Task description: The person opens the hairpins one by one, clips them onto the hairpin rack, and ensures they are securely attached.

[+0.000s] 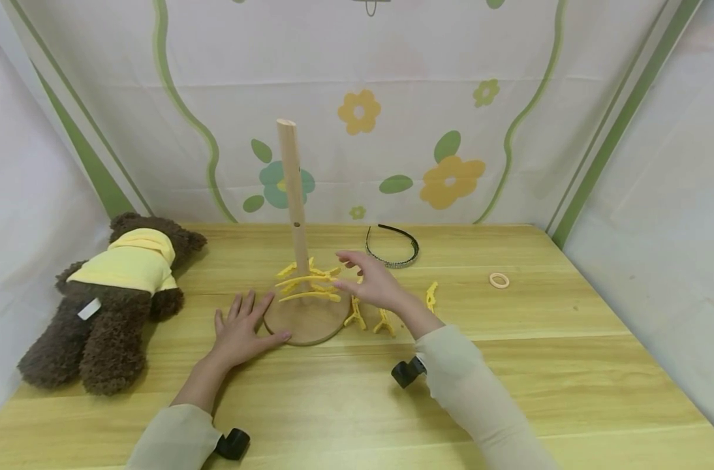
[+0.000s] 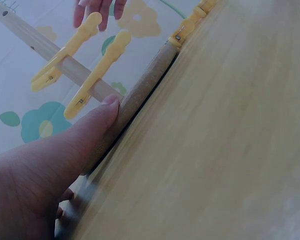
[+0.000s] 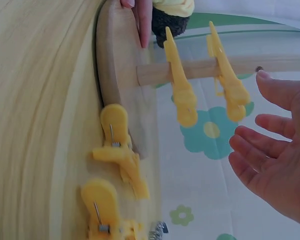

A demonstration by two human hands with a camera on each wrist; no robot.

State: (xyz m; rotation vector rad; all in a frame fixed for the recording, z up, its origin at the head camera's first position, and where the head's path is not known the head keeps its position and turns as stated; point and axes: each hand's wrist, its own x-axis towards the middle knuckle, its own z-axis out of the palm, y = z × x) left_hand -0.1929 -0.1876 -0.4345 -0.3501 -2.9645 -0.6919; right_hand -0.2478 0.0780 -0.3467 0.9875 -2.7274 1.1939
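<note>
A wooden post [image 1: 292, 189] rises from a round wooden base [image 1: 310, 320]. Two yellow hair clips, an upper one [image 3: 227, 75] and a lower one [image 3: 180, 82], are clamped across the low part of the post. My left hand [image 1: 239, 333] lies spread on the table at the base's left edge, with the thumb [image 2: 107, 107] touching its rim. Beside the upper clip, my right hand [image 1: 371, 281] hovers with loosely bent fingers, apart from it and holding nothing. More yellow hair clips, such as one [image 1: 384, 322] and another [image 1: 356, 313], rest on the table right of the base.
A brown teddy bear [image 1: 122, 294] in a yellow top lies at the left. Behind my right hand is a black headband [image 1: 401, 263]. Farther right are a single yellow clip [image 1: 431, 297] and a small pale ring [image 1: 499, 281]. A flowered cloth [image 1: 310, 85] hangs behind the table.
</note>
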